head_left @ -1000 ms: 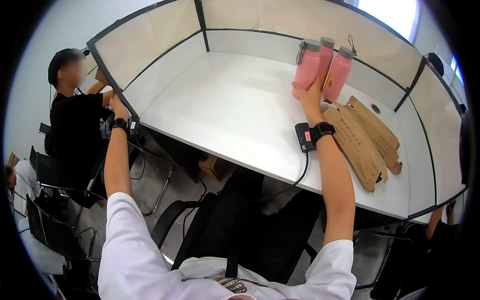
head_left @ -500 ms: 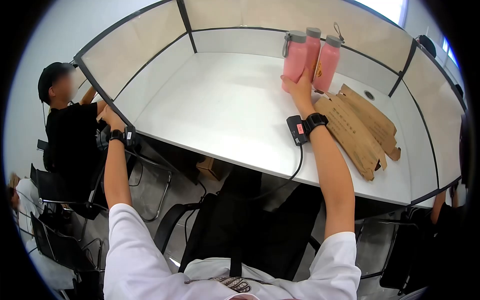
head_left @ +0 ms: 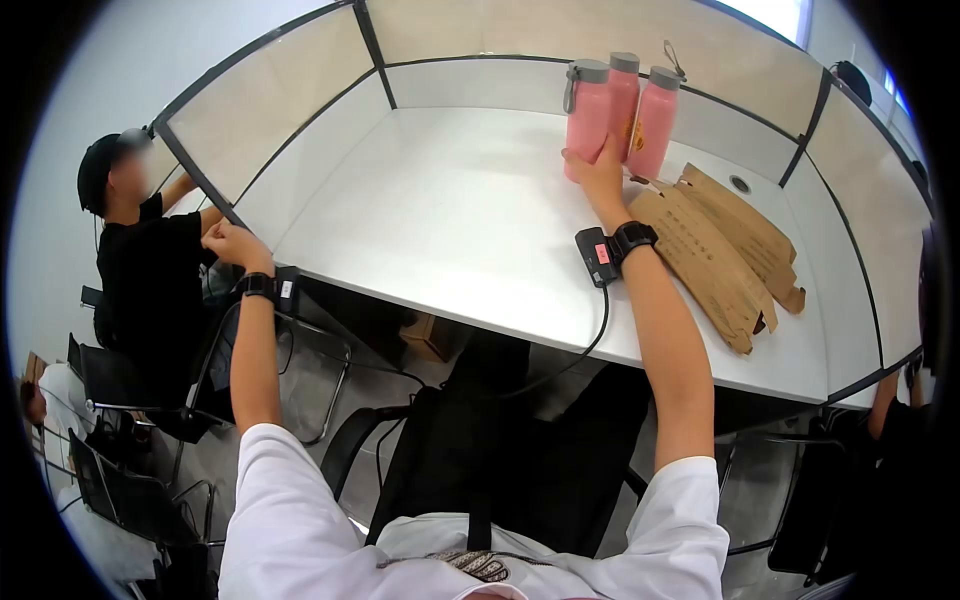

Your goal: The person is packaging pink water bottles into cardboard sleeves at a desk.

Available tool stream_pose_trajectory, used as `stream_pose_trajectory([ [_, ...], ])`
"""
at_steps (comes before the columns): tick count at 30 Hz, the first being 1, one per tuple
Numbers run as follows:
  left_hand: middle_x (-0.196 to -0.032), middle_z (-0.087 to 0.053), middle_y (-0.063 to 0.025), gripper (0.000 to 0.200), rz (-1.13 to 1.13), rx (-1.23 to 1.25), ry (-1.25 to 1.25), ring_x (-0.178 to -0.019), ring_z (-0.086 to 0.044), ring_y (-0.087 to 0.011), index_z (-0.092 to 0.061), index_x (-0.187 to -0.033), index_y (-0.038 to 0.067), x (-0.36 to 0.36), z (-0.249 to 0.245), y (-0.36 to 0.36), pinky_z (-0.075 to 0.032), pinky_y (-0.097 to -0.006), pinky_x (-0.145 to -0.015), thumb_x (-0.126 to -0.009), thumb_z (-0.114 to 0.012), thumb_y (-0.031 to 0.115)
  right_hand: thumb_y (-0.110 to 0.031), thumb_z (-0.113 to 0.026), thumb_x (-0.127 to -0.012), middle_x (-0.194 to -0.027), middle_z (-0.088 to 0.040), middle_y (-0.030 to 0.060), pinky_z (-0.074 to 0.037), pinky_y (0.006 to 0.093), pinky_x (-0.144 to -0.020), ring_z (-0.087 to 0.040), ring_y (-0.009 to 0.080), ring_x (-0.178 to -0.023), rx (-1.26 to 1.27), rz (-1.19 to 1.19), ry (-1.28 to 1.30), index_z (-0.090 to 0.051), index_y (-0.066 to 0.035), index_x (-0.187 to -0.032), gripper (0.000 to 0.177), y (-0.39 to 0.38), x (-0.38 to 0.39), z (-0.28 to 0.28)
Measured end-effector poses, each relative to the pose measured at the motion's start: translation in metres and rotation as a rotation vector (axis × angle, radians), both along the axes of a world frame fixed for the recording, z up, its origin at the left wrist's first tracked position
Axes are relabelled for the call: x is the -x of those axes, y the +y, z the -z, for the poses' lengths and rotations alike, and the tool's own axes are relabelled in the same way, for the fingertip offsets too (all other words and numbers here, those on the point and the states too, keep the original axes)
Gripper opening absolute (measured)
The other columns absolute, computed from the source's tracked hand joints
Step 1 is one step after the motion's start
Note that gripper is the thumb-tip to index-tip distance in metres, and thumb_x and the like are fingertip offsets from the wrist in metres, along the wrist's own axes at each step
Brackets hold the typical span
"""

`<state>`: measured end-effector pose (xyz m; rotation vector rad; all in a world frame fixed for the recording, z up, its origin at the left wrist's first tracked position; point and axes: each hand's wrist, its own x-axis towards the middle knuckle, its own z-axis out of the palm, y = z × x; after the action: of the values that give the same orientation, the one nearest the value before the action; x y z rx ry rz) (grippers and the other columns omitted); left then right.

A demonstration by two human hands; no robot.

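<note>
Three pink bottles [head_left: 622, 105] stand upright, bunched closely together toward the back right of the white surface [head_left: 450, 190], each topped by a grey lid. Their walls are opaque and the lids are on, so what they contain cannot be told. The left bottle [head_left: 588, 112] is nearest the person, and a grey strap [head_left: 571, 90] hangs down from its lid on the left side. The right hand [head_left: 599, 172] grasps this bottle low on its body, thumb on the left side and fingers around the right. The middle bottle [head_left: 624, 88] stands farther back, partly hidden by the left bottle. The right bottle [head_left: 656, 125] has a loop [head_left: 675, 60] rising above its lid; a small orange-yellow mark shows low between these two.

The left hand [head_left: 240, 246] is by the left front corner of the surface with its fingers curled; whether it grips anything cannot be told.

Two flat, overlapping pieces of brown cardboard [head_left: 700, 265], bearing dark print, lie just right of the bottles, near a round grommet [head_left: 740, 184]. Below the surface, a cardboard box [head_left: 428, 337] rests on the floor, its inside hidden from view. Beige partition panels [head_left: 580, 28] border the surface.
</note>
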<state>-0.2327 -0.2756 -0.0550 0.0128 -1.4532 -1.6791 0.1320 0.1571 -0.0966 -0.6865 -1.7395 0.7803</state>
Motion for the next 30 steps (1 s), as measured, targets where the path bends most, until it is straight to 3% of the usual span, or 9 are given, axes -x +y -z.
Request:
stream_pose_trajectory([
  [7, -0.088, -0.054, -0.0119, 0.014, 0.212, 0.046, 0.178, -0.081, -0.055, -0.0237, -0.053, -0.095, -0.004, -0.037, 0.002, 0.07, -0.046, -0.035, -0.078, -0.088, -0.048, 0.007, -0.013, -0.07, -0.077, -0.123, -0.057, 0.0183, -0.047, 0.0367, -0.094, -0.059, 0.0305, -0.112, 0.011, -0.254, 0.043, -0.033, -0.004, -0.142, 0.075, -0.019, -0.001, -0.01],
  [11, -0.081, -0.056, -0.0047, 0.032, 0.894, 0.153, 0.02, -0.068, -0.053, -0.0105, -0.045, -0.119, 0.005, -0.1, -0.017, 0.121, -0.047, -0.0254, -0.064, -0.09, -0.058, 0.007, -0.007, -0.061, -0.078, -0.132, -0.054, 0.0198, -0.044, 0.0357, -0.101, -0.056, 0.0325, -0.12, 0.076, -0.413, -0.064, -0.024, -0.005, -0.149, 0.081, -0.03, 0.01, -0.008],
  [14, -0.11, -0.059, -0.012, 0.072, 1.207, 0.517, 0.085, -0.102, -0.06, -0.0191, -0.024, -0.147, 0.008, -0.144, -0.012, 0.154, -0.051, -0.0334, -0.086, -0.091, -0.067, 0.019, -0.001, -0.05, -0.082, -0.142, -0.049, 0.0219, -0.042, 0.035, -0.104, -0.053, 0.0314, -0.127, 0.08, -0.466, -0.186, -0.013, -0.009, -0.156, 0.083, -0.046, 0.021, -0.007],
  [16, -0.133, -0.049, -0.019, 0.091, 1.379, 0.614, -0.003, -0.124, -0.05, -0.027, -0.013, -0.153, 0.011, -0.179, -0.018, 0.163, -0.045, -0.0406, -0.1, -0.087, -0.073, 0.026, 0.002, -0.047, -0.082, -0.144, -0.047, 0.0216, -0.042, 0.0347, -0.104, -0.054, 0.0277, -0.127, 0.123, -0.609, -0.191, -0.015, -0.01, -0.156, 0.082, -0.066, 0.021, -0.013],
  [17, -0.136, -0.045, -0.0203, 0.095, 1.403, 0.616, -0.019, -0.127, -0.048, -0.0285, -0.011, -0.154, 0.011, -0.182, -0.016, 0.168, -0.043, -0.042, -0.103, -0.086, -0.074, 0.028, 0.004, -0.045, -0.082, -0.145, -0.046, 0.0215, -0.042, 0.0345, -0.104, -0.054, 0.0258, -0.127, 0.146, -0.677, -0.19, -0.016, -0.011, -0.156, 0.081, -0.076, 0.019, -0.017],
  [18, -0.139, -0.042, -0.0215, 0.099, 1.427, 0.617, -0.036, -0.129, -0.045, -0.03, -0.008, -0.154, 0.011, -0.184, -0.014, 0.174, -0.041, -0.0434, -0.105, -0.084, -0.075, 0.029, 0.006, -0.042, -0.08, -0.134, -0.057, 0.0202, -0.043, 0.0327, -0.102, -0.058, 0.0208, -0.121, 0.235, -0.795, -0.073, -0.037, -0.009, -0.15, 0.072, -0.086, 0.016, -0.02],
  [21, -0.142, -0.04, -0.0201, 0.102, 1.392, 0.56, -0.014, -0.128, -0.046, -0.0278, -0.01, -0.153, 0.012, -0.184, -0.017, 0.185, -0.043, -0.045, -0.103, -0.08, -0.079, 0.024, 0.004, -0.042, -0.08, -0.118, -0.067, 0.018, -0.045, 0.0304, -0.098, -0.062, 0.0198, -0.111, 0.133, -1.001, -0.401, -0.056, -0.006, -0.135, 0.058, -0.08, 0.015, -0.031],
  [22, -0.14, -0.042, -0.0193, 0.101, 1.346, 0.543, 0.005, -0.126, -0.049, -0.0267, -0.011, -0.152, 0.012, -0.185, -0.021, 0.186, -0.044, -0.0447, -0.102, -0.079, -0.08, 0.021, 0.003, -0.041, -0.081, -0.1, -0.073, 0.0142, -0.046, 0.0284, -0.095, -0.063, 0.0179, -0.102, 0.122, -0.977, -0.333, -0.066, -0.002, -0.119, 0.045, -0.082, 0.018, -0.024],
  [30, -0.118, -0.056, -0.0115, 0.087, 1.149, 0.28, 0.1, -0.098, -0.062, -0.0217, -0.025, -0.145, 0.007, -0.161, -0.022, 0.157, -0.053, -0.0394, -0.086, -0.076, -0.078, 0.003, -0.001, -0.04, -0.084, -0.093, -0.073, 0.0114, -0.046, 0.0283, -0.093, -0.065, 0.0155, -0.095, 0.262, -0.742, -0.215, -0.066, -0.001, -0.112, 0.037, -0.057, 0.004, -0.02],
])
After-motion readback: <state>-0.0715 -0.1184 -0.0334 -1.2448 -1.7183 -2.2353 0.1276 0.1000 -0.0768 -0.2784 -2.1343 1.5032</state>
